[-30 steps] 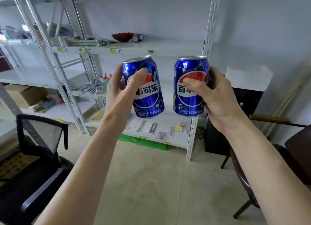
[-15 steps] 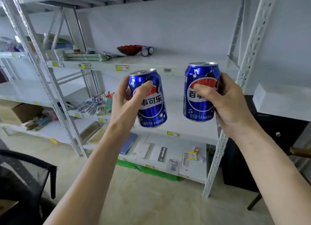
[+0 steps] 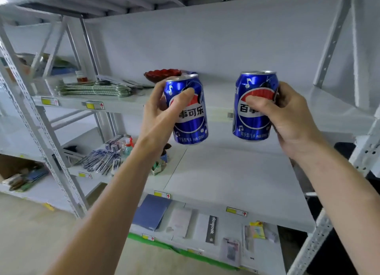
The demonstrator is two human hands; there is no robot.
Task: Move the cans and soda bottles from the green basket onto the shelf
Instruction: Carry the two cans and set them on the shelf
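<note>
Both arms up in front of me. My left hand (image 3: 158,118) has fingers and thumb wrapped around a blue aluminium soda can with a red-white-blue logo (image 3: 188,110), tilted slightly. My right hand (image 3: 287,120) grips a second blue soda can (image 3: 254,108), upright. Both cans are in the air, apart from each other, in front of the white metal shelf (image 3: 236,172). A dark red scalloped bowl (image 3: 162,74) sits on the upper board behind the left can.

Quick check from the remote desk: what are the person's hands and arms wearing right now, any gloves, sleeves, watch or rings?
Nothing that shows. The left hand and right hand are bare, without gloves or visible rings. Both forearms are uncovered down to the frame's bottom edge, with no sleeve, watch or wristband in view.
</note>
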